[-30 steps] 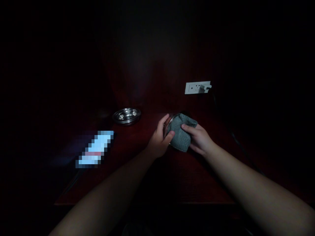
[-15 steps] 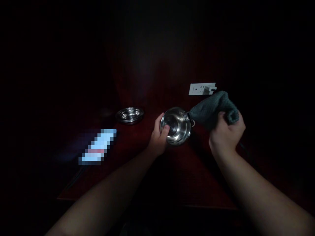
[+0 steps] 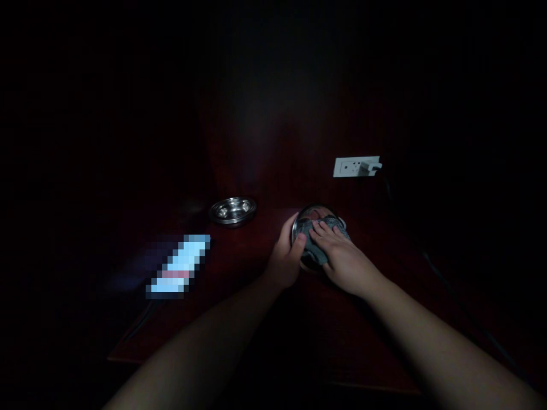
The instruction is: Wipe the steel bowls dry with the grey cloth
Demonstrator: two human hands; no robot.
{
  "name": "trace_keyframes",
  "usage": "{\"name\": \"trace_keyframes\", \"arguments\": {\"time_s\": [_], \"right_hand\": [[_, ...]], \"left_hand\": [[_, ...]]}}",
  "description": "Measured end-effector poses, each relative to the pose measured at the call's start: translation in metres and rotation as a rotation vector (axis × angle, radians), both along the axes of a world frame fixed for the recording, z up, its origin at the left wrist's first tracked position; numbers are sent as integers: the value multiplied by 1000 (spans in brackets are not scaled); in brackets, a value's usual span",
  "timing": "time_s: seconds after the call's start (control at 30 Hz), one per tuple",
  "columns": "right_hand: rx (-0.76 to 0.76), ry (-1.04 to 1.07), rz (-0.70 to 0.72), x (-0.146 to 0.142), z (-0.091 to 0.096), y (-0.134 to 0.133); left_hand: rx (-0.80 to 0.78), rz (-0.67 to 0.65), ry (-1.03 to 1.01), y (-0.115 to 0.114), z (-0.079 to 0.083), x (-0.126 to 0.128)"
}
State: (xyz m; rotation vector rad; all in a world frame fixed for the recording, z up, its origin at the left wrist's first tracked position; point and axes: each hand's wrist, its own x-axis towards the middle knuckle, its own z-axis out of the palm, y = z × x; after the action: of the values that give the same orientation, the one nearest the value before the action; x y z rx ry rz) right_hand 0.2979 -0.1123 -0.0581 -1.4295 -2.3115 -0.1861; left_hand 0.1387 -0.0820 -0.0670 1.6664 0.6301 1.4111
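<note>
The scene is very dark. My left hand [image 3: 285, 257] grips the near rim of a small steel bowl [image 3: 310, 212] tilted toward me above a dark red table [image 3: 256, 250]. My right hand [image 3: 342, 259] presses a grey cloth [image 3: 314, 253] into the bowl's mouth, fingers curled onto the cloth. Most of the bowl's inside is hidden by cloth and fingers.
A second steel bowl [image 3: 233, 210] rests on the table to the left. A glowing blurred screen [image 3: 178, 266] lies nearer me on the left. A white wall socket [image 3: 356, 166] with a plug sits behind, its dark cable [image 3: 431, 262] running down the right side.
Half a second ago my right hand held the cloth lifted off to the right with the bowl's inside bare. It has come back and pushed the cloth into the bowl.
</note>
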Motion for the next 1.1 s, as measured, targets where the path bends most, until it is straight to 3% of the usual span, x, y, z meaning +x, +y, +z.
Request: {"name": "trace_keyframes", "arguments": {"time_s": [0.5,0.77,0.97,1.1], "right_hand": [[-164,52,18,-2,3,-6],[-383,478,345,-6,7,-7],[-447,682,408,-12,4,-4],[-447,815,354,-14,4,-2]], "left_hand": [[-19,110,115,-1,-1,-3],[-6,129,98,1,-2,-4],[-62,92,86,5,-7,-4],[-86,75,96,5,-8,-5]]}}
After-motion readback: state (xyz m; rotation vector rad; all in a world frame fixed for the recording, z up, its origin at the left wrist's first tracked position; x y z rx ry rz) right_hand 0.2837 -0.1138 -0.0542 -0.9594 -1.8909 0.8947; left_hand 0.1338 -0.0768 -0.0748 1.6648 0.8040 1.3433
